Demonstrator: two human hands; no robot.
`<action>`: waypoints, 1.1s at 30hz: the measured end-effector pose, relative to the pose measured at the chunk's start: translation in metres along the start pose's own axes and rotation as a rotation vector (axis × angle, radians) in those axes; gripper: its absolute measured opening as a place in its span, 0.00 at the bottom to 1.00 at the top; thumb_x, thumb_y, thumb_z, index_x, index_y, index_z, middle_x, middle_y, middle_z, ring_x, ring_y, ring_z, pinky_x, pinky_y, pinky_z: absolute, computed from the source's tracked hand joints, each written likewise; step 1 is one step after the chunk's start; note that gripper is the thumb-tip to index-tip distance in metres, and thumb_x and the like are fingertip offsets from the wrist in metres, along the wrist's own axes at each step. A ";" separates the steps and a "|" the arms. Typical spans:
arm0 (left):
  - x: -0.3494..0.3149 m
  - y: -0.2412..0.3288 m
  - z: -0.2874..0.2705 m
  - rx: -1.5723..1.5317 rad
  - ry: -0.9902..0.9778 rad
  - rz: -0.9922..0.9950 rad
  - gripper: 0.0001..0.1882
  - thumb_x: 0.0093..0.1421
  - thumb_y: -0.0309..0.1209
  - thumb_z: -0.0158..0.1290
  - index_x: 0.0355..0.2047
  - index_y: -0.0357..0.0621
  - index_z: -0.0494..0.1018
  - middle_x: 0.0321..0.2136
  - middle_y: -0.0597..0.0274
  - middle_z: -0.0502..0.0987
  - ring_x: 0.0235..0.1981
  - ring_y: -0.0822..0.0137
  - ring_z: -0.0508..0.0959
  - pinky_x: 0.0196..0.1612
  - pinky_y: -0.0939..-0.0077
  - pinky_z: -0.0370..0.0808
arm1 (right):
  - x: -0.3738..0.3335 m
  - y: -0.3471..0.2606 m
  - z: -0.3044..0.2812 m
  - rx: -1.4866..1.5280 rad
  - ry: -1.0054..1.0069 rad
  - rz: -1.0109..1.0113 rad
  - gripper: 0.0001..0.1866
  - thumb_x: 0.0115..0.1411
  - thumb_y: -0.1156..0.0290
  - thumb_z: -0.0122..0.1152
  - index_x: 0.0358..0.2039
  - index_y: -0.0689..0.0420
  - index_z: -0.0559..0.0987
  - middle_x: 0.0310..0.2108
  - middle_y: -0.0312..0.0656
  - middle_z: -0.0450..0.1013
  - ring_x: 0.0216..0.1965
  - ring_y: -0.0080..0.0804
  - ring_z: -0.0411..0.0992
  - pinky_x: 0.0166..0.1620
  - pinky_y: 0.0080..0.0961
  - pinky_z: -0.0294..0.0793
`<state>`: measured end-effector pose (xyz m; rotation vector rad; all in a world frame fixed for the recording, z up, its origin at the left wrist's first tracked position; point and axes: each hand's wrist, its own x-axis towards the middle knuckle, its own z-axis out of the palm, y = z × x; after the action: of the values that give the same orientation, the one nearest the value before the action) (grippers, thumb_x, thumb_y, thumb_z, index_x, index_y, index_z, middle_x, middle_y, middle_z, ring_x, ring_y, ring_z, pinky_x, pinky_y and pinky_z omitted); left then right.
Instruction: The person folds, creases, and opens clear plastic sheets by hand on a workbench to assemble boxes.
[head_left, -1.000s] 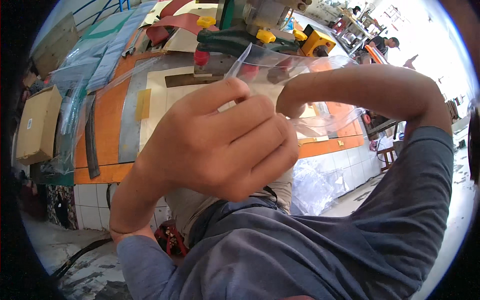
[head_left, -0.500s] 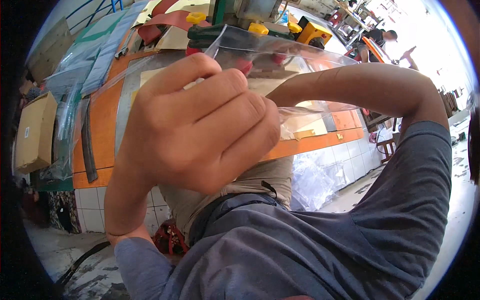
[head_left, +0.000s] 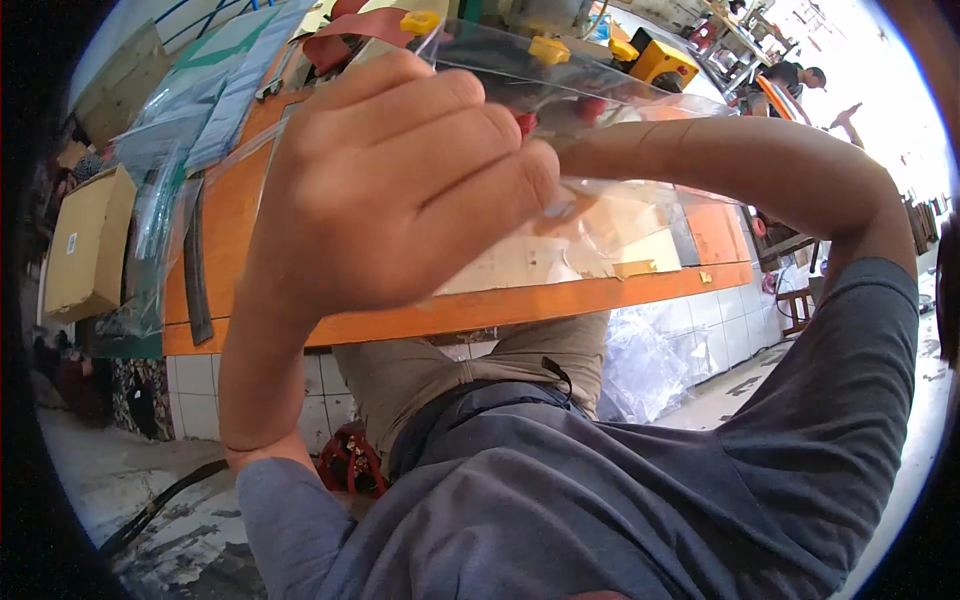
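My left hand (head_left: 400,190) is raised close to the camera, its fingers curled into a fist around the edge of a clear plastic bag (head_left: 640,90). The film stretches from this fist toward the right, above the orange worktable (head_left: 480,305). My right hand (head_left: 578,160) reaches in from the right with the forearm bent across the bag. Most of its fingers are hidden behind my left hand or blurred through the film. Whether the right arm is inside the bag or only beside it, I cannot tell. Pale sheets (head_left: 640,245) lie beneath.
A machine with yellow knobs (head_left: 548,50) and red parts stands at the table's far side. On the left are a cardboard box (head_left: 90,245), a dark strip (head_left: 197,270) and stacked plastic film (head_left: 215,120). Crumpled clear plastic (head_left: 645,365) sits below the table. Another person (head_left: 790,78) is far right.
My left hand has moved up and forward, exposing more of the table's front edge. The whole view has shifted slightly. Film still runs between my hands.
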<state>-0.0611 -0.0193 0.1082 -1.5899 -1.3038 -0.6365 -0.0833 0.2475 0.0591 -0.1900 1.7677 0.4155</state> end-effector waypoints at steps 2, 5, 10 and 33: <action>-0.002 -0.006 0.001 -0.008 -0.025 -0.020 0.14 0.45 0.28 0.72 0.31 0.42 0.81 0.23 0.64 0.76 0.25 0.62 0.76 0.31 0.68 0.72 | -0.002 0.000 -0.006 0.001 -0.008 -0.020 0.25 0.66 0.57 0.58 0.60 0.55 0.78 0.56 0.48 0.78 0.52 0.48 0.79 0.53 0.43 0.82; -0.005 -0.010 0.006 -0.055 0.019 -0.085 0.12 0.48 0.30 0.72 0.32 0.43 0.81 0.23 0.63 0.76 0.26 0.60 0.75 0.33 0.67 0.72 | -0.007 -0.004 -0.008 0.012 -0.027 -0.036 0.25 0.66 0.57 0.58 0.60 0.55 0.77 0.56 0.48 0.78 0.52 0.47 0.79 0.53 0.43 0.82; -0.010 -0.013 0.004 -0.093 -0.035 -0.160 0.12 0.50 0.31 0.71 0.33 0.44 0.82 0.23 0.63 0.77 0.26 0.60 0.75 0.35 0.67 0.73 | -0.002 -0.001 -0.018 0.004 -0.031 -0.062 0.26 0.66 0.57 0.58 0.60 0.55 0.77 0.56 0.48 0.78 0.53 0.47 0.79 0.53 0.42 0.82; -0.017 -0.019 0.014 -0.074 -0.052 -0.167 0.11 0.51 0.31 0.71 0.33 0.44 0.81 0.25 0.63 0.78 0.28 0.59 0.76 0.39 0.64 0.74 | 0.018 -0.005 -0.020 0.017 -0.042 -0.108 0.26 0.66 0.57 0.59 0.61 0.56 0.77 0.56 0.48 0.78 0.54 0.43 0.78 0.53 0.41 0.83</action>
<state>-0.0862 -0.0142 0.0944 -1.5764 -1.4780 -0.7584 -0.1044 0.2373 0.0443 -0.2618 1.7109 0.3239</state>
